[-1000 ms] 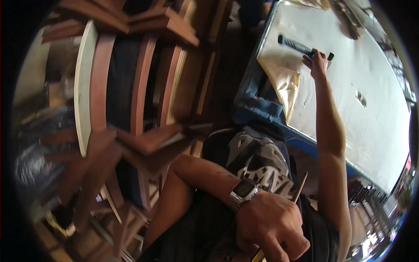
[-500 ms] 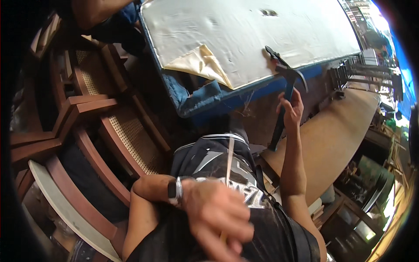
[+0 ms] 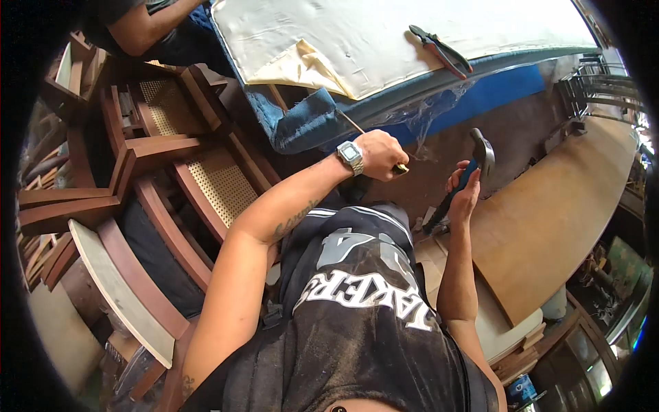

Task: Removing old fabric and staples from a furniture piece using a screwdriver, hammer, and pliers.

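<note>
My left hand (image 3: 379,155) is closed around a screwdriver (image 3: 351,123), its thin shaft pointing up-left at the blue fabric (image 3: 302,127) on the corner of an upholstered piece. Whether the tip touches the fabric is hard to tell. In my right hand (image 3: 465,196) is a claw hammer (image 3: 483,150), head up, with its dark handle slanting down to the left. White lining (image 3: 384,41) covers the upholstered piece, and a cream flap (image 3: 302,67) is folded back near the corner. Red-handled pliers (image 3: 443,53) lie on the lining near its edge.
Wooden frames with woven cane panels (image 3: 220,192) crowd the left. Another person's arm (image 3: 147,29) shows at the upper left. A large brown board (image 3: 556,213) lies to the right. Clear plastic sheeting (image 3: 429,117) hangs under the upholstered edge.
My left hand has swung forward with the screwdriver, from near my chest to beside the fabric corner. The hammer's head has come away from the pliers, and the view has shifted.
</note>
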Demonstrator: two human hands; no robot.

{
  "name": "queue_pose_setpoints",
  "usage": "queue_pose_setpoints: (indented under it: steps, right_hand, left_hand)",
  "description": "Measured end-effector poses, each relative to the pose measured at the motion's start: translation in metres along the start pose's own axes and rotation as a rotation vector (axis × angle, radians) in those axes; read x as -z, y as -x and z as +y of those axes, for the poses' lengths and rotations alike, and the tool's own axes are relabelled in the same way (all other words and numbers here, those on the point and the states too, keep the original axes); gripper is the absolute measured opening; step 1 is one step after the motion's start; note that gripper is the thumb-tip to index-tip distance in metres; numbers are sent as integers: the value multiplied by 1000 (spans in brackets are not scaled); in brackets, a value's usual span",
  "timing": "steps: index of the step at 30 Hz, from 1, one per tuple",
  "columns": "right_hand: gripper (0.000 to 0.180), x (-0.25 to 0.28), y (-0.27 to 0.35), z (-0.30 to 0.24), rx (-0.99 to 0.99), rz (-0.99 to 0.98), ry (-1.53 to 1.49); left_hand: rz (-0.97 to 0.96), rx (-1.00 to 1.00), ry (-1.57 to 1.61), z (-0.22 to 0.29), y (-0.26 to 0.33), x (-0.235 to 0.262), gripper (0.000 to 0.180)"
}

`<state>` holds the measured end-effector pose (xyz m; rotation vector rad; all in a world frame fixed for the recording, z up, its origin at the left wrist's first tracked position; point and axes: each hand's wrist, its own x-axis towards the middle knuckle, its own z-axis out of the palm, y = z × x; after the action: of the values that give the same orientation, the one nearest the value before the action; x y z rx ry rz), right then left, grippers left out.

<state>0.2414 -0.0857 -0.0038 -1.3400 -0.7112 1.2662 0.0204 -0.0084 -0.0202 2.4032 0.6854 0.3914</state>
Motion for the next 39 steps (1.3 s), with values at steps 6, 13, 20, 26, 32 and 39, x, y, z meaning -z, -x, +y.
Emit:
queue_pose_setpoints:
  steps: [6, 13, 20, 26, 32, 39]
  right_hand:
    - [36, 9, 28, 10, 14, -4, 14]
    - [24, -8, 36, -17, 292, -1, 31]
    - [18, -18, 37, -24, 326, -21, 71]
    - [19, -21, 43, -22, 303, -48, 77]
    - [42, -53, 42, -38, 636, 16, -236]
    - [30, -43, 50, 109, 58, 95, 620]
  left_hand:
    - [30, 15, 96, -1, -10, 3, 33]
    - [122, 45, 145, -1, -12, 18, 32]
    - [139, 46, 140, 3, -8, 13, 29]
    - [141, 38, 153, 1, -8, 17, 27]
    - [262, 6, 293, -1, -7, 26, 39]
    - [-169, 220, -119, -21, -28, -24, 10]
